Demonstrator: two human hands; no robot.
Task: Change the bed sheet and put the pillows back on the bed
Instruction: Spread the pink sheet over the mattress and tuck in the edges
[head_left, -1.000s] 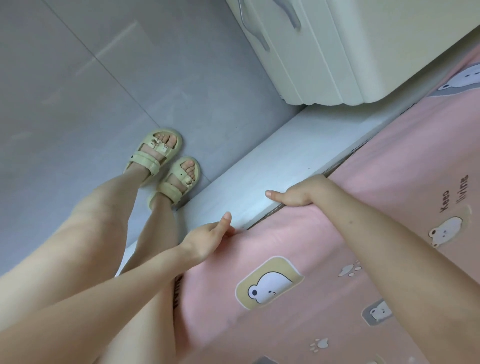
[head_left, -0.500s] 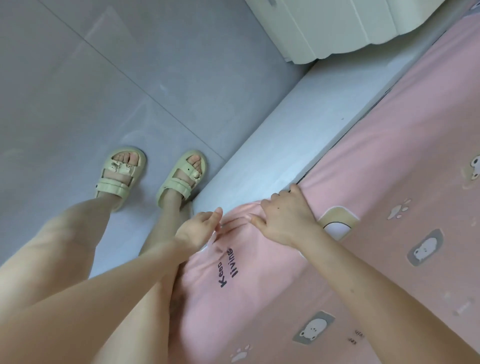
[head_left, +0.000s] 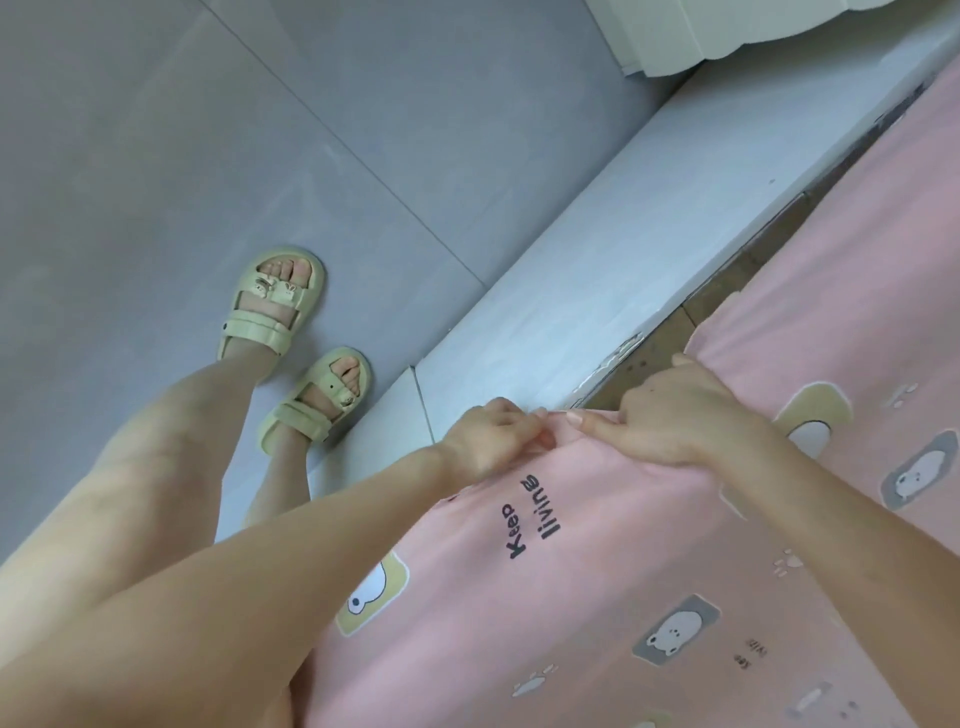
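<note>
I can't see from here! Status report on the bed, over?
Left hand pinches pink bear-print fabric sheet edge. Right hand holds it alongside. Brown boards exposed beside white bed frame.

Left grip (head_left: 493, 441), right grip (head_left: 670, 418) close together, both in a pinch

Grey tiled floor (head_left: 208, 156) (thin grout lines) runs to a cream cabinet (head_left: 670, 36) at top right.

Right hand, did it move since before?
Yes. The right hand slid along the white bed ledge toward the left hand, now beside it on the pink sheet.
</note>
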